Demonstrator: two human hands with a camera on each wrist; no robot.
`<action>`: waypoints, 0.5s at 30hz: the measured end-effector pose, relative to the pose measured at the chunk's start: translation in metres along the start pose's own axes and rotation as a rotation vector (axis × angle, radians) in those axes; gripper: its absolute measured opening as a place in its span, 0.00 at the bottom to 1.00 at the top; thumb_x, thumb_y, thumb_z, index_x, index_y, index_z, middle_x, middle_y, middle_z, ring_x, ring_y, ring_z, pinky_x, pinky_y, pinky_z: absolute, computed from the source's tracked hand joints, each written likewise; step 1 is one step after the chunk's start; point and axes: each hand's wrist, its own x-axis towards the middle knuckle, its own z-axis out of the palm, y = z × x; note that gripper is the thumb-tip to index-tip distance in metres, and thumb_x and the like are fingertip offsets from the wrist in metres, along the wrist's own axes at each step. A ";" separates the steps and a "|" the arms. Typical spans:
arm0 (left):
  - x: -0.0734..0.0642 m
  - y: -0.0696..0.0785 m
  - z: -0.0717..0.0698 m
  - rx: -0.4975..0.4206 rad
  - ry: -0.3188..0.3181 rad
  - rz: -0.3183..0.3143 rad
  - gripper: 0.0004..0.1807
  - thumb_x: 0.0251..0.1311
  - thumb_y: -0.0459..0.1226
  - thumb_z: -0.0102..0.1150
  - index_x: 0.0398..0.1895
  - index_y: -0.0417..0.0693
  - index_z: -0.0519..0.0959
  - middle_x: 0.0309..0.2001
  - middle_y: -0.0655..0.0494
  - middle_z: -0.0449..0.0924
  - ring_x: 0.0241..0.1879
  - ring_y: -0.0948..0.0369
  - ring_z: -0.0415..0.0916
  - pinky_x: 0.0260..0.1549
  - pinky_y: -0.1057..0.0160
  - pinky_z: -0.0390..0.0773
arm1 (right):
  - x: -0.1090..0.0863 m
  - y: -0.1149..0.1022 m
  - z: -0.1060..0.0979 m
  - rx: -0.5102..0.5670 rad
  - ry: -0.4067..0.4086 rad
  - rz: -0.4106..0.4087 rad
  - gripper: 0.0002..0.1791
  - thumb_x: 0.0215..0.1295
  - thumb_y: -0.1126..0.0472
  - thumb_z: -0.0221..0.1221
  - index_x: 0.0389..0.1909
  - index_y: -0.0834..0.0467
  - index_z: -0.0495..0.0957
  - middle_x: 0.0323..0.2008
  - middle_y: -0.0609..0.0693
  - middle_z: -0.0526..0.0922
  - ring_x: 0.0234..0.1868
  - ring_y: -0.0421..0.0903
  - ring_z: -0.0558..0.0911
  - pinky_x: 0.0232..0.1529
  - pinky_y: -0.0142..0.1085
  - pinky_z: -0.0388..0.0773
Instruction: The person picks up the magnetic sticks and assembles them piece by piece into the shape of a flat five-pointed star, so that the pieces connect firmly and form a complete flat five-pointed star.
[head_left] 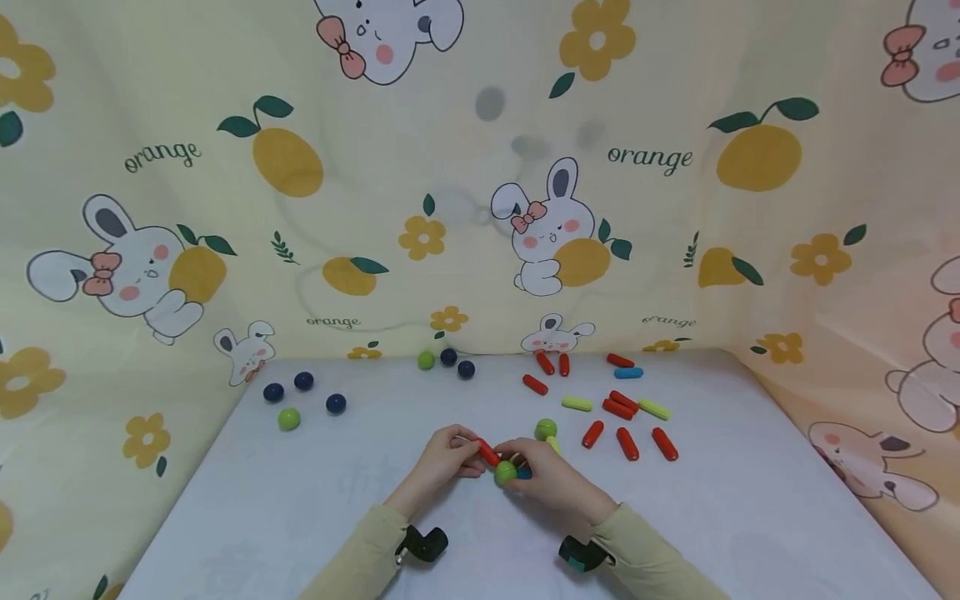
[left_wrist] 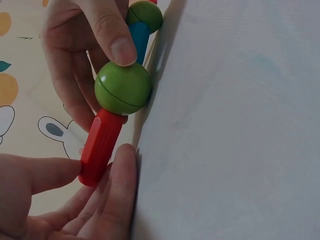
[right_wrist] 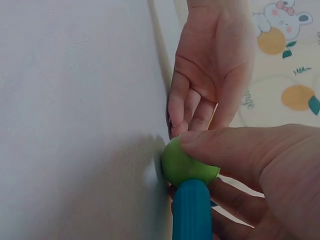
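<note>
Near the front middle of the table, my left hand (head_left: 448,456) pinches a red ribbed rod (left_wrist: 101,147) by its outer end, between thumb and fingers. The rod's other end meets a green ball (left_wrist: 123,87), which my right hand (head_left: 553,477) holds with its thumb pressed on top. From the ball's other side a blue ribbed rod (right_wrist: 192,210) extends, partly hidden by the right hand in the head view. Another green ball (left_wrist: 146,16) appears at the blue rod's far end in the left wrist view. Behind the right hand, a green ball (head_left: 546,429) overlaps a yellow rod (head_left: 553,443).
Several red rods (head_left: 627,444) lie at the right, with yellow rods (head_left: 577,404) and a blue rod (head_left: 628,373) among them. Dark blue balls (head_left: 336,403) and green balls (head_left: 288,418) sit left and at the back. A patterned curtain (head_left: 480,275) surrounds the white table (head_left: 300,517).
</note>
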 end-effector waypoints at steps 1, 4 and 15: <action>0.000 -0.001 0.000 -0.003 -0.003 0.002 0.11 0.68 0.31 0.51 0.47 0.30 0.70 0.33 0.43 0.82 0.28 0.54 0.82 0.30 0.60 0.83 | 0.000 0.000 0.000 -0.001 0.000 0.001 0.26 0.58 0.65 0.66 0.59 0.60 0.73 0.50 0.49 0.78 0.47 0.46 0.77 0.49 0.40 0.77; -0.002 0.000 -0.001 0.002 -0.011 0.004 0.12 0.68 0.31 0.51 0.48 0.29 0.71 0.34 0.42 0.82 0.29 0.53 0.83 0.31 0.59 0.84 | -0.001 -0.001 0.001 0.003 -0.003 0.006 0.26 0.59 0.65 0.66 0.59 0.60 0.73 0.51 0.49 0.78 0.47 0.46 0.77 0.49 0.40 0.78; 0.012 0.002 -0.009 0.072 -0.086 -0.001 0.15 0.69 0.38 0.52 0.46 0.32 0.75 0.33 0.44 0.82 0.28 0.55 0.82 0.32 0.60 0.83 | -0.001 -0.002 -0.003 0.003 -0.016 0.014 0.28 0.58 0.62 0.67 0.60 0.59 0.72 0.49 0.50 0.79 0.48 0.47 0.78 0.49 0.41 0.78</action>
